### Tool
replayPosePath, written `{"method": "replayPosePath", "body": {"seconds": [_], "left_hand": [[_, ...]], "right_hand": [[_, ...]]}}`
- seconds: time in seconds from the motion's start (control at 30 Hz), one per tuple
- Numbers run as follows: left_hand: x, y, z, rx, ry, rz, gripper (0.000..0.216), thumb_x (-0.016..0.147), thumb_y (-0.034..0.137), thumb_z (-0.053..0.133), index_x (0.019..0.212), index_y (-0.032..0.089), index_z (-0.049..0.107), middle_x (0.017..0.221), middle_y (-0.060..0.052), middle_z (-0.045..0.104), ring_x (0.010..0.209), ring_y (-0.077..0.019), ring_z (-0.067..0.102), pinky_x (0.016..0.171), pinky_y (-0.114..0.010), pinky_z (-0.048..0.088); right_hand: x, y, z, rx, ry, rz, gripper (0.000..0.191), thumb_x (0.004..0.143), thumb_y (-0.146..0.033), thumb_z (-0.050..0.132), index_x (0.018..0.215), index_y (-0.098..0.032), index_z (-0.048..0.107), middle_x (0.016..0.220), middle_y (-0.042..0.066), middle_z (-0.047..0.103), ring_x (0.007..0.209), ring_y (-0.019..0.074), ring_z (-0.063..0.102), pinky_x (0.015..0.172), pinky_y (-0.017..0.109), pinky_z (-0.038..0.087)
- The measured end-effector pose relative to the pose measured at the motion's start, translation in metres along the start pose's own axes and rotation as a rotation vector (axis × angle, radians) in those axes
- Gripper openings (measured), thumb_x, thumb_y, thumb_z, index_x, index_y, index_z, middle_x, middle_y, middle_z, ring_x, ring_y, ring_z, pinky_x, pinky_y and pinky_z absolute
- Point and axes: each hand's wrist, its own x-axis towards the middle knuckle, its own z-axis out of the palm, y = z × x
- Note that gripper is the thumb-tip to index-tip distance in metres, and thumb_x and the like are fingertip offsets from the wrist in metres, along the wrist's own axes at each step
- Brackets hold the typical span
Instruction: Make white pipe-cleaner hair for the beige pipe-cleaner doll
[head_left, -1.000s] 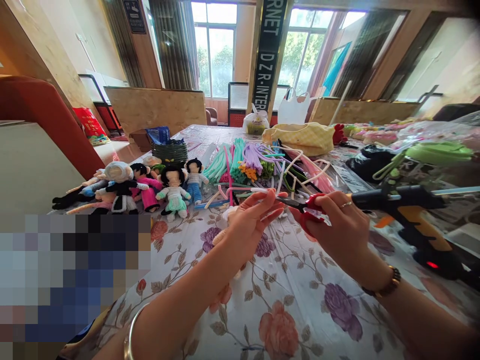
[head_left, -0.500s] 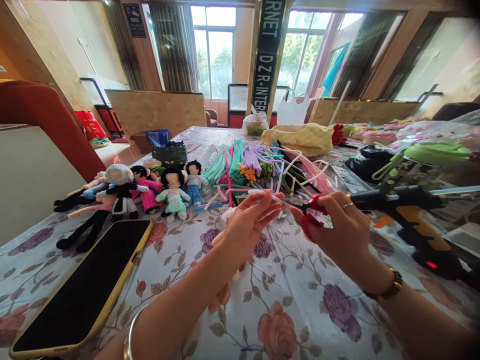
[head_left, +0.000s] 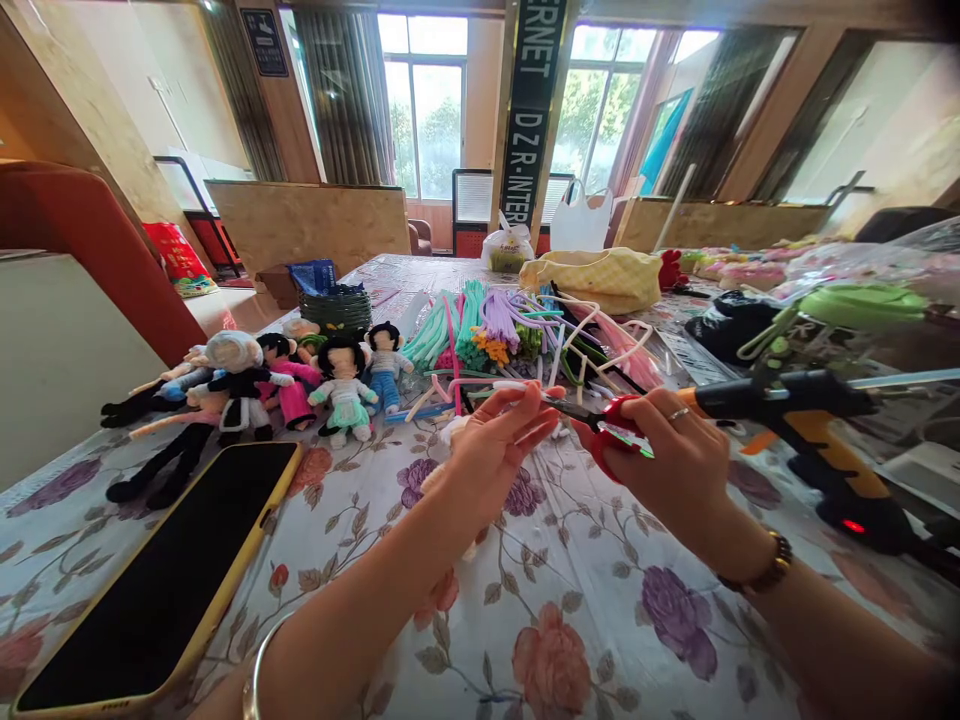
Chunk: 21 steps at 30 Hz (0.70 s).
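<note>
My left hand (head_left: 491, 445) pinches a white pipe cleaner (head_left: 511, 386) between thumb and fingers. My right hand (head_left: 664, 450) grips red-handled scissors (head_left: 616, 420), their dark blades pointing left. The blade tips reach my left fingertips, at the end of the pipe cleaner. A pale, fuzzy piece (head_left: 436, 478) lies on the table behind my left wrist, mostly hidden by it. Beyond both hands are bundles of coloured pipe cleaners (head_left: 501, 315) in mint, purple, pink and black.
Several fuzzy dolls (head_left: 343, 385) stand and lie at the left, near a phone in a yellow case (head_left: 161, 575). A black and orange glue gun (head_left: 829, 420) with a red light is at right. Farther back are a green woven basket (head_left: 335, 308) and a yellow pouch (head_left: 592, 278).
The scissors have moved left and their blades have come to my left fingertips. My left hand keeps its pinch. The whole view has shifted slightly.
</note>
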Motion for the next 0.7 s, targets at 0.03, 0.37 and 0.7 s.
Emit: {"method": "replayPosePath", "body": {"seconds": [0.03, 0.37, 0.7], "left_hand": [[-0.0002, -0.0002, -0.0002, 0.001, -0.003, 0.000, 0.013, 0.066, 0.018, 0.077, 0.064, 0.017, 0.064, 0.079, -0.001, 0.074, 0.066, -0.0095, 0.066, 0.076, -0.024, 0.050], [-0.0005, -0.0011, -0.0003, -0.001, -0.014, 0.002, 0.013, 0.066, 0.019, 0.077, 0.063, 0.016, 0.064, 0.079, -0.002, 0.074, 0.066, -0.0096, 0.066, 0.077, -0.025, 0.049], [-0.0006, -0.0011, 0.0003, 0.003, -0.021, -0.005, 0.017, 0.063, 0.021, 0.079, 0.063, 0.017, 0.063, 0.078, 0.000, 0.073, 0.065, -0.0093, 0.066, 0.075, -0.024, 0.050]], "right_hand": [[0.0001, -0.0002, -0.0001, -0.004, -0.001, -0.002, 0.020, 0.072, -0.031, 0.067, 0.072, -0.020, 0.051, 0.063, -0.001, 0.058, 0.056, 0.0118, 0.055, 0.054, 0.023, 0.040], [-0.0004, -0.0015, 0.0009, -0.013, -0.020, 0.005, 0.024, 0.069, -0.031, 0.070, 0.072, -0.020, 0.050, 0.063, -0.001, 0.059, 0.057, 0.0127, 0.057, 0.055, 0.024, 0.041], [0.0029, -0.0035, -0.0003, -0.011, -0.009, -0.013, 0.021, 0.073, -0.031, 0.066, 0.070, -0.019, 0.049, 0.061, -0.001, 0.056, 0.056, 0.0117, 0.055, 0.053, 0.023, 0.038]]}}
